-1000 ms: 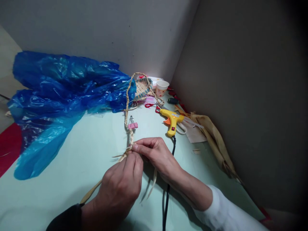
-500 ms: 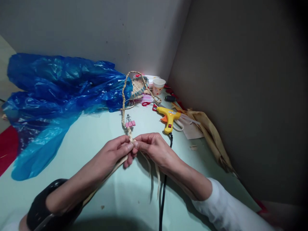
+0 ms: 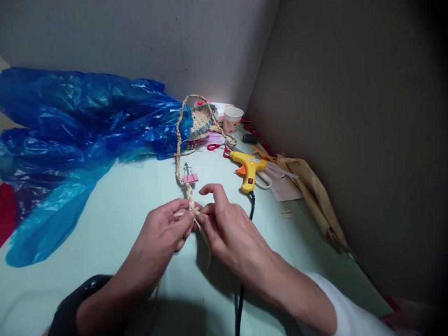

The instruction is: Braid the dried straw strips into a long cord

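Observation:
A pale braid of straw-like strips (image 3: 191,196) runs down from a pink binder clip (image 3: 191,178) to my fingers. With thumb and fingers, my left hand (image 3: 164,228) pinches the lower end of the braid. Close beside it, my right hand (image 3: 227,228) is closed on a loose strip (image 3: 205,233) at the same spot, its index finger lifted and bent. Above the clip, the darker braided cord (image 3: 179,135) arches up and over toward a small woven basket (image 3: 201,120). My hands partly cover the strip ends.
A yellow glue gun (image 3: 250,170) lies right of the braid, its black cable (image 3: 240,303) passing beneath my right arm. Behind it are red-handled scissors (image 3: 213,147), a paper cup (image 3: 233,120) and a dark spool (image 3: 250,138). Blue plastic (image 3: 87,116) covers the left; tan material (image 3: 311,196) lies right.
My right index finger has lifted away from the braid, and the right hand has turned. The loose strips hang differently below my hands. The view has shifted slightly.

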`<control>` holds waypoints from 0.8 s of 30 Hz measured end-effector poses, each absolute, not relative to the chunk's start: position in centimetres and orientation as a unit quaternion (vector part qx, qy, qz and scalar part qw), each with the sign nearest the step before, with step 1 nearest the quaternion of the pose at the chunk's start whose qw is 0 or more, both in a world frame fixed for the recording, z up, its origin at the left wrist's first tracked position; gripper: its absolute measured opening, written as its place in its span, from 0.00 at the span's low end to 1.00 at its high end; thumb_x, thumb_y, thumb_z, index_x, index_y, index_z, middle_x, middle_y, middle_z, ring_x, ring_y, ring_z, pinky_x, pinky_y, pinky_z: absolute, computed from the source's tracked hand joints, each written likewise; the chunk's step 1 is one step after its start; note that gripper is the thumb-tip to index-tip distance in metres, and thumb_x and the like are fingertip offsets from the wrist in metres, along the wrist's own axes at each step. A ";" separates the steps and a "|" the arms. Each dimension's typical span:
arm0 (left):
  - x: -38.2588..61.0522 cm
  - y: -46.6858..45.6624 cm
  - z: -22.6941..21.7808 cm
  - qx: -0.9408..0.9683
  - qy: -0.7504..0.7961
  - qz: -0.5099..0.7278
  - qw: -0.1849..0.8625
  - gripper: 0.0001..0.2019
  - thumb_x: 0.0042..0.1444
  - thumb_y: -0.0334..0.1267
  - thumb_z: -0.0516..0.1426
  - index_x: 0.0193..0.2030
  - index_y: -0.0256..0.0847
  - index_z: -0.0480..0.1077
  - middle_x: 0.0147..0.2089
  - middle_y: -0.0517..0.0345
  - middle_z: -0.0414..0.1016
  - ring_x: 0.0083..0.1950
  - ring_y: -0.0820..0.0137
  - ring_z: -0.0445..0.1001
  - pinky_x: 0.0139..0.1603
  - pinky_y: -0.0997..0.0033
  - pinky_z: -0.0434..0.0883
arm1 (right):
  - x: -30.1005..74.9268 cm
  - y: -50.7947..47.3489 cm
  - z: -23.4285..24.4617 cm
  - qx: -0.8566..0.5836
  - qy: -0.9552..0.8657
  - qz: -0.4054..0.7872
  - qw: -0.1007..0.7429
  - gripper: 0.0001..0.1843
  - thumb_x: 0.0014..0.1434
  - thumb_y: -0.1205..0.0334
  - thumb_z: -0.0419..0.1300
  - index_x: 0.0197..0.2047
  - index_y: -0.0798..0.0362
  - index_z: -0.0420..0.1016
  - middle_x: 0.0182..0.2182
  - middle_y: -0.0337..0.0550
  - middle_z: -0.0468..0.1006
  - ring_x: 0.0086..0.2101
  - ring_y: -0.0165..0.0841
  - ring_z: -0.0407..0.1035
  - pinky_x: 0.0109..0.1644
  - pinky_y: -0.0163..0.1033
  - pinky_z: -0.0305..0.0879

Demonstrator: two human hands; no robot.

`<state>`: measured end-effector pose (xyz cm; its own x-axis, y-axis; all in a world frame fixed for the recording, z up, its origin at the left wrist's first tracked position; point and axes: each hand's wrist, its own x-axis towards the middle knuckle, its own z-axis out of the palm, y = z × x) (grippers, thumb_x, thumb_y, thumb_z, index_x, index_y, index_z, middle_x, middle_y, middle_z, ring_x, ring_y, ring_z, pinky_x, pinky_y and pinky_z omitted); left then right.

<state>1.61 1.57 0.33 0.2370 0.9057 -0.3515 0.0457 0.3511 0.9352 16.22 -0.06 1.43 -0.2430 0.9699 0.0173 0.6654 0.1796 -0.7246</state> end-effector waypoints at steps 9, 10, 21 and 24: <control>1.6 0.8 -0.4 0.406 0.514 0.392 0.646 0.06 0.54 0.38 0.60 0.33 0.39 0.69 0.27 0.65 0.67 0.27 0.77 0.63 0.26 0.80 0.62 | 14.8 -1.7 0.3 -0.444 -0.865 -0.081 0.221 0.10 0.61 0.74 0.45 0.42 0.56 0.63 0.25 0.43 0.72 0.24 0.33 0.65 0.25 0.39 0.53; 1.5 0.8 -0.4 0.389 0.504 0.394 0.664 0.06 0.54 0.39 0.60 0.34 0.39 0.70 0.29 0.62 0.70 0.30 0.76 0.66 0.30 0.79 0.65 | 14.5 -1.9 0.0 -0.422 -0.874 -0.105 0.215 0.10 0.62 0.74 0.45 0.43 0.58 0.64 0.27 0.44 0.73 0.26 0.34 0.66 0.25 0.39 0.55; 0.4 1.2 0.3 0.322 0.465 0.373 0.735 0.05 0.53 0.35 0.62 0.36 0.38 0.72 0.33 0.58 0.76 0.33 0.73 0.74 0.34 0.78 0.69 | 14.7 -1.9 0.1 -0.378 -0.899 -0.023 0.221 0.08 0.62 0.69 0.46 0.38 0.55 0.66 0.26 0.42 0.72 0.28 0.35 0.67 0.32 0.42 0.61; -0.1 1.2 0.3 0.340 0.469 0.378 0.722 0.06 0.54 0.36 0.61 0.39 0.40 0.71 0.31 0.62 0.74 0.27 0.79 0.69 0.28 0.82 0.65 | 15.6 -1.5 1.9 -0.470 -0.826 0.057 0.307 0.09 0.65 0.61 0.48 0.38 0.55 0.66 0.29 0.44 0.74 0.31 0.35 0.67 0.35 0.41 0.60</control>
